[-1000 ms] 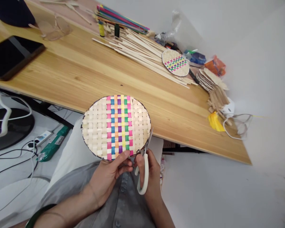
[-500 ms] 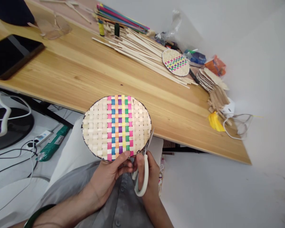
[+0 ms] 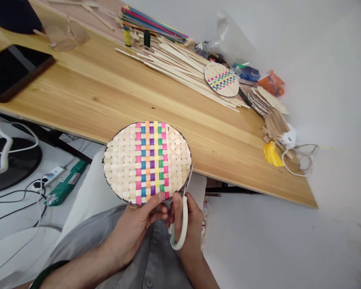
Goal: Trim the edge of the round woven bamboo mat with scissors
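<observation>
An oval woven fan panel (image 3: 120,160) with coloured stripes and a dark edge is held up over my lap. My left hand (image 3: 142,218) grips its lower edge, the thumb lying on the front near the green and pink strips. In my right hand (image 3: 189,224) is a pair of white-handled scissors (image 3: 184,224), fingers through the loops. The blades point upward along the panel's lower right edge. My right fingertips are close to the left ones at that edge; the contact there is partly hidden.
A wooden table (image 3: 87,104) carries a tablet (image 3: 18,72), glasses (image 3: 66,35), pale strips (image 3: 180,72), coloured strips (image 3: 153,24), a smaller woven oval (image 3: 222,79) and yellow material (image 3: 272,154). Below left lie cables and a power strip (image 3: 49,176).
Almost nothing differs. The scissor blades look slightly closer to the panel's edge, and the view has shifted very slightly.
</observation>
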Demonstrator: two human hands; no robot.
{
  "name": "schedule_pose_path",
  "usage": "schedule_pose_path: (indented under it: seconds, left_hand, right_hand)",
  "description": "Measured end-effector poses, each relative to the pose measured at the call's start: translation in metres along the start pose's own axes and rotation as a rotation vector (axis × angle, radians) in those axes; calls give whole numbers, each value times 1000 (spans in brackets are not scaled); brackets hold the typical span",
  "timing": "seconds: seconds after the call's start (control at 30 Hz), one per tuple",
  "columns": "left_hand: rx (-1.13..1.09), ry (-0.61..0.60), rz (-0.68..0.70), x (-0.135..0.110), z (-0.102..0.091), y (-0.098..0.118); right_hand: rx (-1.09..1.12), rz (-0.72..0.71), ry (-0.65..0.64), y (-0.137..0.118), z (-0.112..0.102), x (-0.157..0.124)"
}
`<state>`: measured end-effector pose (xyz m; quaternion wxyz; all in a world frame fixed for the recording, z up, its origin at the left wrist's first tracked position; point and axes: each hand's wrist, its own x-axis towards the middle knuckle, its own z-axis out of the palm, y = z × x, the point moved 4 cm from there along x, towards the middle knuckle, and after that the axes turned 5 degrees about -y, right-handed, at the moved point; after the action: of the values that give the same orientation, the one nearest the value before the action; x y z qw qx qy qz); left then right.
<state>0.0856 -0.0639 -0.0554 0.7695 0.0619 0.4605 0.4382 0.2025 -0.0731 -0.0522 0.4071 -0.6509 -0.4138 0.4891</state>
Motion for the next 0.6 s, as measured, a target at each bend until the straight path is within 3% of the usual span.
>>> schedule_pose_path:
  seconds: [0.4, 0.6]
  left_hand:
    - [16, 14, 11, -1, 2, 2]
    - [30, 41, 28, 0, 0, 5]
  right_hand:
    - [-17, 78, 11, 0, -3, 4]
    - [51, -8, 1, -11, -4, 9]
